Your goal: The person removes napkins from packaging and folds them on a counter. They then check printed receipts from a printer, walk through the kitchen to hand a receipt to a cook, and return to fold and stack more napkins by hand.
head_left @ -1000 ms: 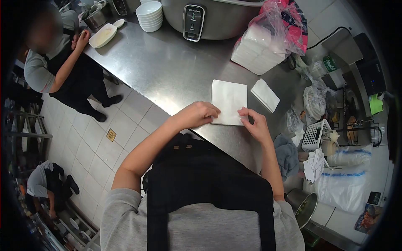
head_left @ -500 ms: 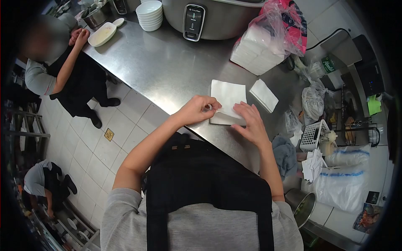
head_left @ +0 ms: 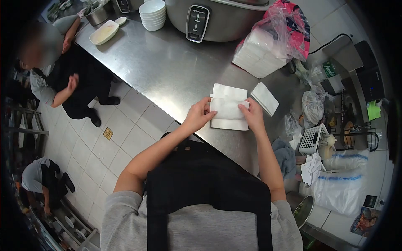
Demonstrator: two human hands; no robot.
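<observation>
A white paper napkin (head_left: 228,109), folded over, lies across a small stack of napkins on the steel table (head_left: 167,71). My left hand (head_left: 200,114) pinches its left edge between thumb and fingers. At the right edge, my right hand (head_left: 252,113) grips the same napkin with thumb and fingertips. Parts of the stack show above and below the folded piece. Just right of it rests a smaller pile of folded napkins (head_left: 265,98). Behind stands a large block of napkins (head_left: 259,54), partly under clear plastic.
A big cooker (head_left: 226,21), stacked white bowls (head_left: 152,16) and a white dish (head_left: 104,33) stand along the back. A grey cloth (head_left: 284,157) and white basket (head_left: 314,139) are on the right. One person (head_left: 75,79) stands at left; another person (head_left: 39,178) bends lower left.
The top napkin's near edge has been lifted and folded away from me. Both hands have moved up along its sides and now hold it. The standing person's hands have moved apart.
</observation>
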